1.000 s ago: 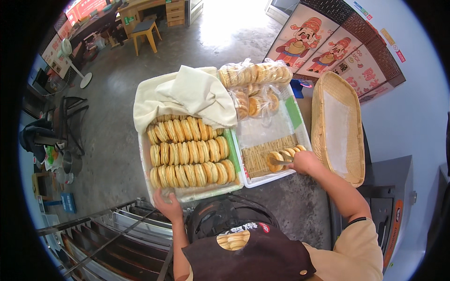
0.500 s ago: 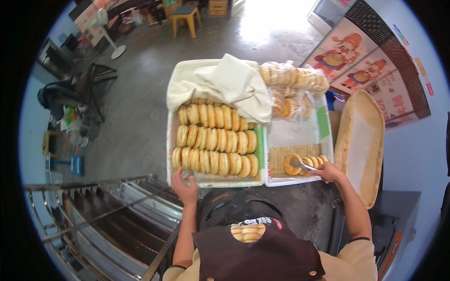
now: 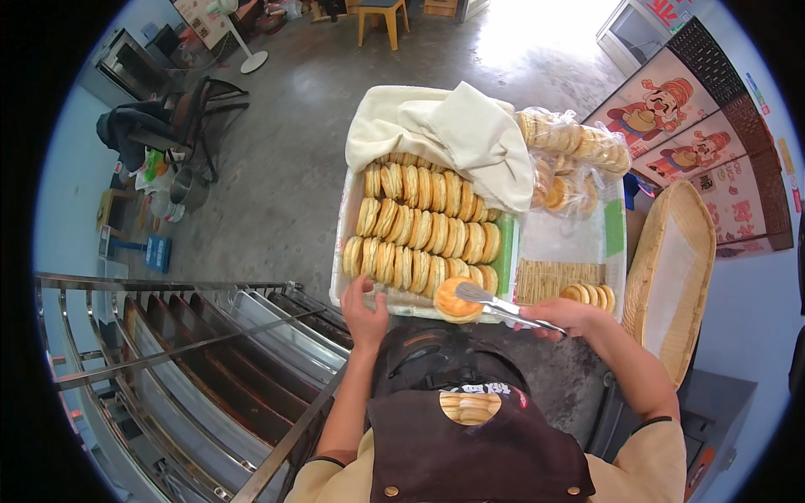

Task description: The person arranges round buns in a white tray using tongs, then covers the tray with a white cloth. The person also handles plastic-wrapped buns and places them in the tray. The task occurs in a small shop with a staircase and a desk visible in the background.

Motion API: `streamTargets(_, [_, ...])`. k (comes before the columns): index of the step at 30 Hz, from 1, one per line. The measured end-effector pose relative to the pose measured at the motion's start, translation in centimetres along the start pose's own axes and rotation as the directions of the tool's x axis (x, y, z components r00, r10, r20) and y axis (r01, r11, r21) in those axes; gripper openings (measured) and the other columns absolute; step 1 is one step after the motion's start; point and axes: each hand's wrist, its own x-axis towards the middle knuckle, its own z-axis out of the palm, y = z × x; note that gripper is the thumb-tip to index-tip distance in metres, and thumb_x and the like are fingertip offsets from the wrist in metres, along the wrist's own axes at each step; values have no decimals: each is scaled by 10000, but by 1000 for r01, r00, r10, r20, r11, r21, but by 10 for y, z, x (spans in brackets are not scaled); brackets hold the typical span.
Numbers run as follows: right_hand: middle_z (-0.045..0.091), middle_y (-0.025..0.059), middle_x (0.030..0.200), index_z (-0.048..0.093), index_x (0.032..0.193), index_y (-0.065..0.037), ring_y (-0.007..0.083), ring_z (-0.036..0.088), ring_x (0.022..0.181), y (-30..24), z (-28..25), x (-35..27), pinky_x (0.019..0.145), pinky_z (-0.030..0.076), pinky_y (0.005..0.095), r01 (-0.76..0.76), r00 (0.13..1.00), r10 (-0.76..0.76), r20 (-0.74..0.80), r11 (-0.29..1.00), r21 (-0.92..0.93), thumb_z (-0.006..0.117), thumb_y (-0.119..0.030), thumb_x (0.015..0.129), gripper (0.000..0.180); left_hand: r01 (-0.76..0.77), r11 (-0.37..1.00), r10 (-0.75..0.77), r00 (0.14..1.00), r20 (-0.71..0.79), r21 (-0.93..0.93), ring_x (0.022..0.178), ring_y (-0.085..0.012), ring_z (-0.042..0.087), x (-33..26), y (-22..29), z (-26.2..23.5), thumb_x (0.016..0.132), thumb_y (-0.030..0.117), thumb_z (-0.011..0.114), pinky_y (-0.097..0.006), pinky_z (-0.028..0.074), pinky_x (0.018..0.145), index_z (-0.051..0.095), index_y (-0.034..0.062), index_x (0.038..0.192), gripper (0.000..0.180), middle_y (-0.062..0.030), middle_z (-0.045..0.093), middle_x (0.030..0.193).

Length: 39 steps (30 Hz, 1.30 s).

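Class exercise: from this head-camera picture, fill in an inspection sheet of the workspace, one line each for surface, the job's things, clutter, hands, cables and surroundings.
Surface: white tray holding three rows of round flat pastries; second white tray beside it on the right.
Job's things: metal tongs gripping one pastry over the near edge of the tray.
Clutter: cream cloth over the far rows; bagged pastries; bamboo mat; empty wicker basket.
Hands: right hand holds the tongs; left hand touches the tray edge.
Cables: nothing seen.
Surroundings: concrete floor, metal rack, yellow stool.
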Motion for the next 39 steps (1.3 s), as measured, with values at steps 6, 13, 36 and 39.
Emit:
streamTargets(6, [543, -42, 724, 657, 1348, -51, 19, 447, 519, -1, -3, 41, 430, 392, 184, -309, 925, 221, 310, 912, 269, 640, -591, 1074, 606, 77, 994, -60, 978, 200, -79, 982, -348, 721, 0, 8, -2, 878, 107, 760, -471, 543, 937, 702, 34, 1217, 352, -141, 747, 1032])
streamTargets(13, [536, -25, 715, 649, 1332, -23, 24, 451, 485, 18, -22, 60, 403, 414, 152, -554, 806, 264, 530, 651, 519, 634, -529, 1093, 559, 48, 971, -200, 699, 687, 234, 955, -398, 751, 19, 29, 32, 977, 290, 614, -476, 579, 864, 792, 29, 990, 316, -210, 784, 984])
streamTargets(36, [533, -69, 702, 714, 1130, -50, 28, 451, 533, -17, -46, 33, 458, 381, 215, -263, 952, 280, 124, 955, -139, 569, -681, 1075, 650, -54, 982, 160, 737, 657, -178, 1101, -362, 703, 5, 73, 45, 907, 268, 825, -456, 568, 943, 732, 52, 1239, 407, -142, 714, 1146])
streamTargets(39, [549, -51, 711, 710, 1059, -60, 44, 455, 531, -45, -43, 20, 459, 366, 237, -263, 963, 266, -51, 877, -402, 575, -685, 1071, 640, -92, 974, 208, 731, 650, -208, 1080, -374, 703, 6, 66, 43, 914, 245, 824, -455, 569, 932, 727, 43, 1233, 390, -145, 718, 1135])
